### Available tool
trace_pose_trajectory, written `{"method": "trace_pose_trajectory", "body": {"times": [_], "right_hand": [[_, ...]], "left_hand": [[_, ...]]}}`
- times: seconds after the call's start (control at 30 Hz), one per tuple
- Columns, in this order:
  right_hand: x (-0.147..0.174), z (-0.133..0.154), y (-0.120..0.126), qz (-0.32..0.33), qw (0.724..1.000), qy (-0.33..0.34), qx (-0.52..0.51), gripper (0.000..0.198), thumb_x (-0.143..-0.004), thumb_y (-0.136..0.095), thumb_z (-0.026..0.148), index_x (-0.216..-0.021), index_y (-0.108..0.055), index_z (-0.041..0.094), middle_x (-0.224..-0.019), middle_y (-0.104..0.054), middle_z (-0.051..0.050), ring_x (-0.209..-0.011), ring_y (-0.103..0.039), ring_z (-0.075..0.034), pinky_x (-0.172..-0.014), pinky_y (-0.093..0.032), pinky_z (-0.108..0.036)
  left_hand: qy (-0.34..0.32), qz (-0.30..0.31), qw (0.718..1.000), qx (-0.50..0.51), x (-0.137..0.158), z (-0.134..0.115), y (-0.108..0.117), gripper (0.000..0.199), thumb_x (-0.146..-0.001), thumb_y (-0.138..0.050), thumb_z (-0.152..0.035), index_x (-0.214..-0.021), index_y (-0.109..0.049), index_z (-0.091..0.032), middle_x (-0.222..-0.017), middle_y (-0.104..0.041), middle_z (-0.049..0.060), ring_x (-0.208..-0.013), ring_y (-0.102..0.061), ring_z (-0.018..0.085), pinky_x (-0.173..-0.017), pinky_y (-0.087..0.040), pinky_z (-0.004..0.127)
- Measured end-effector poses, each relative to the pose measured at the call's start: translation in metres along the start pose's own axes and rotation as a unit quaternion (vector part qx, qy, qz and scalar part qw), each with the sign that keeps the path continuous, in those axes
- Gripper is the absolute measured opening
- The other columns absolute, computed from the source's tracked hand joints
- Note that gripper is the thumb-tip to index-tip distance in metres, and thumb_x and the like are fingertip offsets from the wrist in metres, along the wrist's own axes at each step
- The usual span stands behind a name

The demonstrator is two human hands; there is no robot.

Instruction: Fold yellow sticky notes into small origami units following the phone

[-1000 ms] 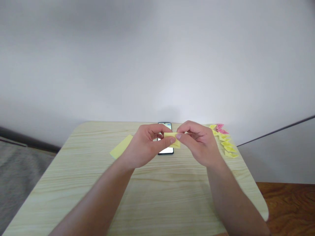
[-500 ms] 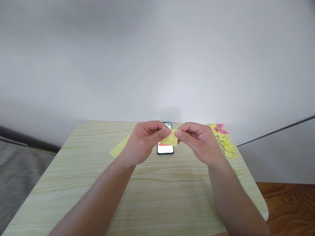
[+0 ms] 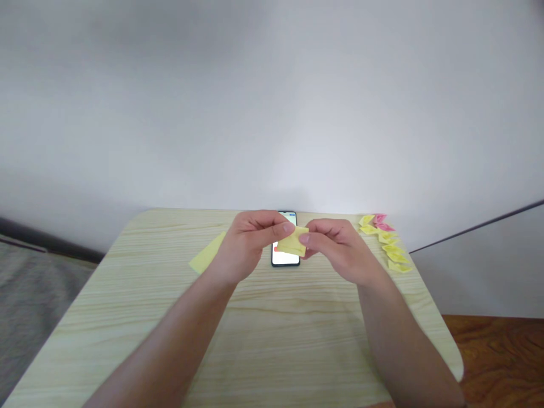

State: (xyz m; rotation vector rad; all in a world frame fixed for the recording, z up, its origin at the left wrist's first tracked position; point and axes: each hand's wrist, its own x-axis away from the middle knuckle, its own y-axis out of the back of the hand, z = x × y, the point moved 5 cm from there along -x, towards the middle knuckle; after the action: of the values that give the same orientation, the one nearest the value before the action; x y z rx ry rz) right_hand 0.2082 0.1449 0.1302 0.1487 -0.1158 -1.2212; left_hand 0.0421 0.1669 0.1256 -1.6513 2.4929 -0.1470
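A small folded piece of yellow paper [image 3: 293, 242] is held up between my two hands, above the far part of the table. My left hand [image 3: 250, 243] pinches its upper left part between thumb and fingers. On its right edge, my right hand [image 3: 338, 249] grips it with the thumb in front and the fingers partly hidden behind. Beneath the paper lies a phone [image 3: 285, 259] with a lit screen, partly covered by the paper and my left fingers.
A yellow sheet [image 3: 207, 256] lies left of my left wrist, partly hidden by it. Several folded yellow paper pieces [image 3: 394, 249] and pink ones [image 3: 383, 224] line the right edge of the wooden table [image 3: 272, 345]. A pale wall [image 3: 272, 113] stands behind.
My right hand has shifted slightly down, its thumb now lower on the paper's right side. The paper has tilted a little. My left hand stays nearly in place.
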Motion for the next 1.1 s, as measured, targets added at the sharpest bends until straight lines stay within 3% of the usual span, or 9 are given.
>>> {"method": "trace_pose_trajectory", "body": {"times": [0.17,0.5,0.7,0.87,1.1], "right_hand": [[0.0,0.007,0.003,-0.016,0.998,0.059,0.008,0.021,-0.096,-0.064,0.031,-0.08,-0.071,0.019,-0.077,-0.07,-0.001,-0.074,-0.063,-0.015,-0.072,-0.048,-0.03],[-0.002,0.007,0.014,-0.126,0.988,0.089,0.004,0.027,-0.095,-0.066,0.043,-0.084,-0.07,0.019,-0.076,-0.071,-0.002,-0.074,-0.066,-0.015,-0.073,-0.053,-0.029],[-0.003,0.002,0.008,-0.064,0.997,0.033,-0.004,0.031,-0.087,-0.074,0.05,-0.085,-0.071,0.018,-0.077,-0.069,-0.002,-0.072,-0.066,-0.016,-0.068,-0.056,-0.03],[0.006,0.013,0.011,-0.044,0.997,0.059,0.028,0.03,-0.088,-0.073,0.047,-0.079,-0.072,0.018,-0.074,-0.068,-0.001,-0.073,-0.067,-0.015,-0.069,-0.055,-0.028],[0.034,-0.007,0.005,-0.041,0.999,0.004,-0.03,0.036,-0.086,-0.074,0.052,-0.084,-0.075,0.016,-0.078,-0.074,-0.005,-0.072,-0.071,-0.016,-0.068,-0.059,-0.03]], "left_hand": [[-0.007,0.031,0.999,-0.026,0.001,0.0,-0.003,0.025,-0.09,-0.071,-0.033,-0.071,-0.072,-0.015,-0.065,-0.057,-0.001,-0.066,-0.047,0.011,-0.063,-0.037,0.025],[-0.015,-0.016,0.996,-0.085,0.001,0.003,0.0,0.028,-0.087,-0.074,-0.042,-0.08,-0.071,-0.015,-0.076,-0.068,0.003,-0.073,-0.058,0.015,-0.07,-0.044,0.027],[-0.025,0.015,0.994,-0.103,0.002,0.004,-0.004,0.024,-0.086,-0.073,-0.039,-0.082,-0.071,-0.016,-0.077,-0.066,0.003,-0.073,-0.057,0.016,-0.067,-0.042,0.028],[-0.026,0.049,0.99,-0.127,0.004,0.0,-0.009,0.025,-0.085,-0.074,-0.04,-0.08,-0.071,-0.016,-0.073,-0.064,0.002,-0.069,-0.056,0.015,-0.065,-0.042,0.028],[-0.029,0.02,0.984,-0.173,0.021,0.0,-0.014,0.037,-0.09,-0.067,-0.049,-0.076,-0.072,-0.016,-0.072,-0.069,0.005,-0.07,-0.06,0.016,-0.068,-0.046,0.028]]}}
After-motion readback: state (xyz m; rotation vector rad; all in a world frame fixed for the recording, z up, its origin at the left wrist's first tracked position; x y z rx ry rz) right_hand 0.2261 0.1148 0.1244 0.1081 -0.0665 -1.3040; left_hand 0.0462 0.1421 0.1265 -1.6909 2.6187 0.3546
